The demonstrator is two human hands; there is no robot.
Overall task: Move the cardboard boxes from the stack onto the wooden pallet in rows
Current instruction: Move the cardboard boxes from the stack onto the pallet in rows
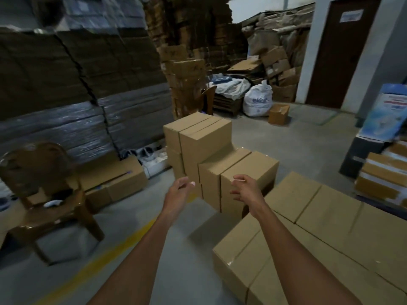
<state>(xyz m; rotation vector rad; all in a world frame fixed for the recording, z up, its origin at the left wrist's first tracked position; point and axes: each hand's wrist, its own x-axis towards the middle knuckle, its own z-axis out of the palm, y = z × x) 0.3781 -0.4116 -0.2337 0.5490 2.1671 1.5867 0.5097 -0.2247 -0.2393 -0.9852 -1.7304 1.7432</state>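
**Status: Transfer Partly Done, Next Box Not Yet Gripped**

The stack of plain brown cardboard boxes (211, 150) is standing on the grey concrete floor (132, 227) ahead of the person. It is stepped, with a taller column at the back and a lower group in front.

At lower right, a block of matching brown boxes (319, 216) is lying in close rows with sides touching. This is judged to be the placed load. The wooden pallet itself is not showing and is presumably hidden beneath them.

The left hand (179, 191) is reaching toward the stack, fingers loosely curled, holding nothing. The right hand (243, 189) is hovering at the near top corner of the front stacked box (248, 170), fingers loosely curled, carrying nothing; contact cannot be confirmed.

Judgement: several boxes are placed, several are awaiting transfer, and a pick-up is beginning.
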